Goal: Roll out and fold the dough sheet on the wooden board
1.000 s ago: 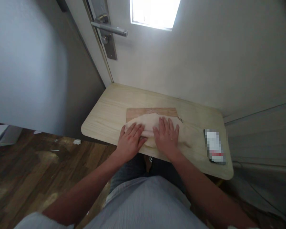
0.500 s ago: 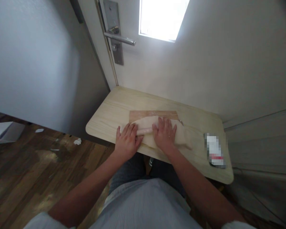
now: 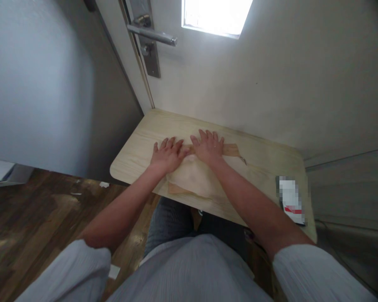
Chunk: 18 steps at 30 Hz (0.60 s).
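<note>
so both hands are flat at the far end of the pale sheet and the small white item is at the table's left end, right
No: the head view shows the small white item at the right end of the table. Left hand and right hand lie flat as said.

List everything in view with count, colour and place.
Table: 1, light wood, against the door.
Board: 1, brown, under the sheet.
Sheet: 1, cream, dough or cloth, on the board.
Flat item: 1, white and red, blurred, table's right end.
Door: 1, white, behind the table.
Handle: 1, silver, door's left edge.
Floor: dark wood, left, with white scraps.
Left hand: open, flat at the sheet's far left edge.
Right hand: open, flat at the sheet's far edge.
</note>
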Motion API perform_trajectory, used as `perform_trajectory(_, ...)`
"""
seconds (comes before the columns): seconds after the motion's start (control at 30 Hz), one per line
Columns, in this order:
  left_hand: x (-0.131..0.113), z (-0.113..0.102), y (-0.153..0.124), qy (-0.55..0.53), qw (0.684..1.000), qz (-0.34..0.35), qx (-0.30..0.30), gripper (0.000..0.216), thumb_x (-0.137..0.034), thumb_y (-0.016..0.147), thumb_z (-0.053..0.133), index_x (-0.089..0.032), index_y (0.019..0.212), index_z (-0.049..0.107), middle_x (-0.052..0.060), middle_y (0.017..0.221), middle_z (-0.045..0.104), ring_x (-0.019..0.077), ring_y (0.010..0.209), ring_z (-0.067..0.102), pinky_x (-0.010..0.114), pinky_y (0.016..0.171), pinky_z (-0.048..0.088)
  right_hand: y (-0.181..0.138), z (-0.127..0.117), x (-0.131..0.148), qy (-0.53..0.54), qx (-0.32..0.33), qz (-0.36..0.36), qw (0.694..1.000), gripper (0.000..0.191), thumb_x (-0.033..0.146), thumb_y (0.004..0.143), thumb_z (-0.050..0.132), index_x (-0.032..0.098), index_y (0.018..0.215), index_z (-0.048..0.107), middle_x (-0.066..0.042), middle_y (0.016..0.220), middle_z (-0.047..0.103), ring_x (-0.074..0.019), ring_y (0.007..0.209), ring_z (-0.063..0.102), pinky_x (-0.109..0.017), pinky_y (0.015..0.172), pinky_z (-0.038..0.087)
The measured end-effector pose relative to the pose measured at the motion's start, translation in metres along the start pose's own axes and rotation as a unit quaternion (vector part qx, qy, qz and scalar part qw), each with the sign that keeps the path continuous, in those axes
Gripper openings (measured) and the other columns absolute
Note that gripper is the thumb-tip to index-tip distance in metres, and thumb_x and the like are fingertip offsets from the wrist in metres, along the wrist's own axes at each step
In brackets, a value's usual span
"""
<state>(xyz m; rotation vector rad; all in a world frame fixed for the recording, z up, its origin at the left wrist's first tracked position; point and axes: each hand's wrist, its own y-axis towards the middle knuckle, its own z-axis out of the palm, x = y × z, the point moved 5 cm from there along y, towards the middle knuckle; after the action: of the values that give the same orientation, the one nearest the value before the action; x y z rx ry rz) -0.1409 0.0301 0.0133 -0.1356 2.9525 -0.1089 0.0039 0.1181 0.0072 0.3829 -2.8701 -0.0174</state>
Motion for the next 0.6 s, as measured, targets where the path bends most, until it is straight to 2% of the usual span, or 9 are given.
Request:
perform_trajectory(0.07, 0.001, 0.001, 0.003, 0.000, 1.000, 0.003, 0.009, 0.068, -0.063, 0.101, 0.013, -0.029, 0.156, 0.036, 0.007, 0.164, 0.032, 0.0329, 0.151, 0.027, 0.064, 0.118, 0.022, 0.002, 0.000, 0.001, 0.004, 0.001, -0.003, 1.000, 0.065, 0.059, 0.102, 0.027, 0.021, 0.151, 0.044, -0.013, 0.156, 0.044, -0.0368, 0.146, 0.031, -0.066, 0.116, 0.016)
perform_trajectory(0.17, -0.006, 0.000, -0.012, 0.003, 0.999, 0.030, -0.031, 0.063, -0.058, 0.103, 0.018, -0.028, 0.155, 0.038, 0.008, 0.164, 0.034, 0.0315, 0.150, 0.029, 0.062, 0.119, 0.021, -0.015, -0.002, -0.003, 0.001, -0.013, -0.017, 1.000, 0.062, 0.053, 0.103, 0.027, 0.019, 0.152, 0.044, -0.013, 0.156, 0.044, -0.0359, 0.146, 0.032, -0.065, 0.117, 0.016)
perform_trajectory(0.33, -0.030, 0.005, -0.073, -0.026, 0.991, 0.091, -0.094, 0.059, -0.054, 0.102, 0.035, -0.025, 0.153, 0.041, 0.011, 0.158, 0.043, 0.0318, 0.147, 0.037, 0.059, 0.119, 0.022, -0.086, -0.004, -0.017, -0.018, -0.049, -0.067, 0.996, 0.061, 0.047, 0.104, 0.027, 0.011, 0.150, 0.044, -0.018, 0.156, 0.044, -0.0352, 0.148, 0.028, -0.062, 0.119, 0.011)
perform_trajectory(0.47, -0.041, 0.012, -0.119, -0.057, 0.985, 0.129, -0.100, 0.054, -0.047, 0.101, 0.044, -0.025, 0.151, 0.043, 0.011, 0.153, 0.051, 0.0288, 0.145, 0.041, 0.054, 0.119, 0.025, -0.150, -0.005, -0.030, -0.014, -0.062, -0.070, 0.996, 0.064, 0.046, 0.104, 0.029, 0.010, 0.158, 0.029, -0.019, 0.160, 0.035, -0.0323, 0.150, 0.026, -0.061, 0.119, 0.013)
perform_trajectory(0.6, -0.038, 0.014, -0.133, -0.072, 0.982, 0.138, -0.110, 0.043, -0.035, 0.101, 0.048, -0.023, 0.143, 0.051, 0.011, 0.143, 0.060, 0.0275, 0.136, 0.050, 0.052, 0.117, 0.028, -0.190, -0.010, -0.033, -0.009, -0.072, -0.075, 0.994, 0.062, 0.045, 0.104, 0.032, 0.011, 0.156, 0.032, -0.017, 0.161, 0.035, -0.0337, 0.151, 0.024, -0.062, 0.119, 0.012)
